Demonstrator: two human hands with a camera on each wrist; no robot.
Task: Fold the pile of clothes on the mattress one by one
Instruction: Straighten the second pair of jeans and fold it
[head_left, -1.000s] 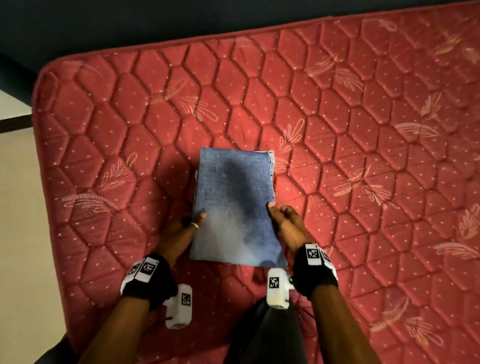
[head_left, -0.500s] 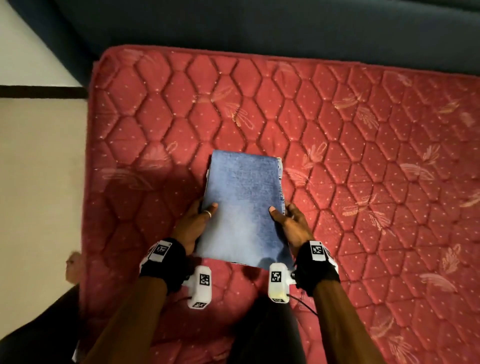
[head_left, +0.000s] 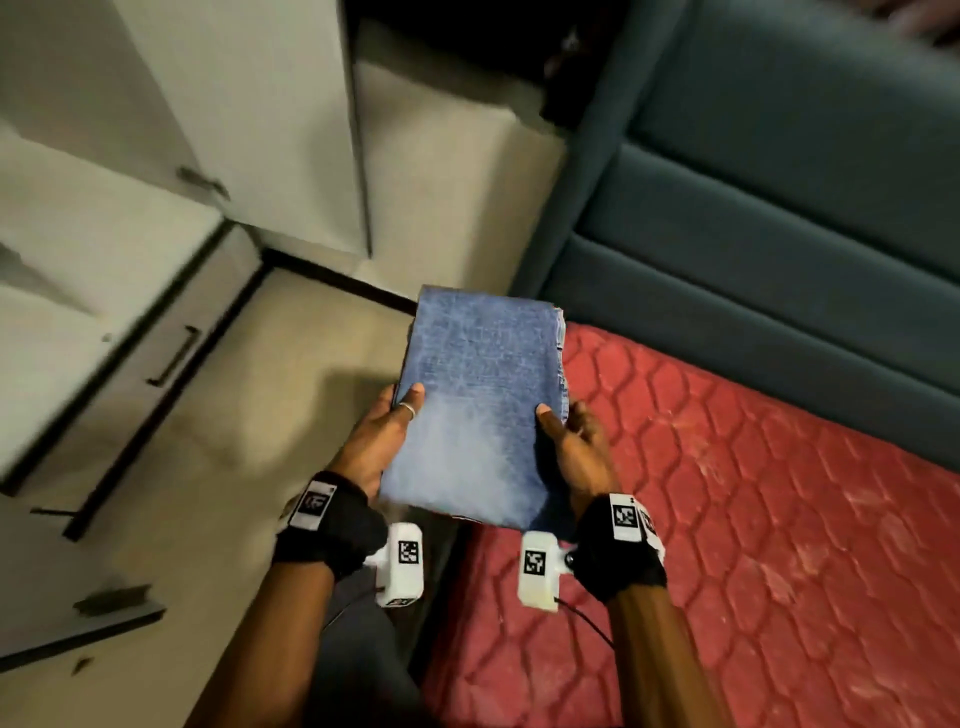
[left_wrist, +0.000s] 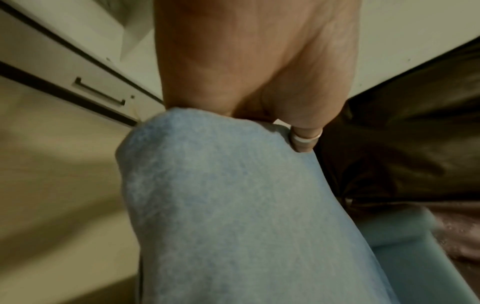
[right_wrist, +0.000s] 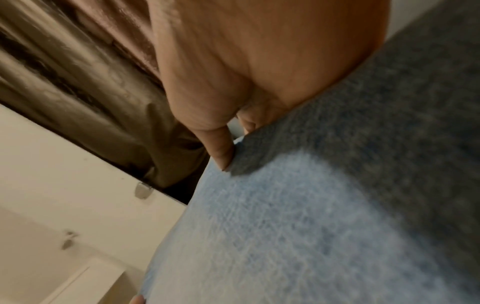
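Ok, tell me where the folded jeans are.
Centre of the head view: folded jeans held between left hand and right hand, above the red mattress edge.

Dim warm indoor light, heavy motion blur on the cabinets (head_left: 130, 218) and both wrist views, wide-angle bending at edges.

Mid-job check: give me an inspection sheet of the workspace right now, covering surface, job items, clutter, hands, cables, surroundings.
Surface: red quilted mattress, bare where visible.
Job's things: folded blue denim garment, held off the mattress, partly over the floor.
Clutter: nothing seen.
Hands: left hand and right hand each grip a side of the garment, thumbs on top.
Cables: thin black cable from the right wrist camera.
Surroundings: teal padded headboard; white cabinets with dark handles.
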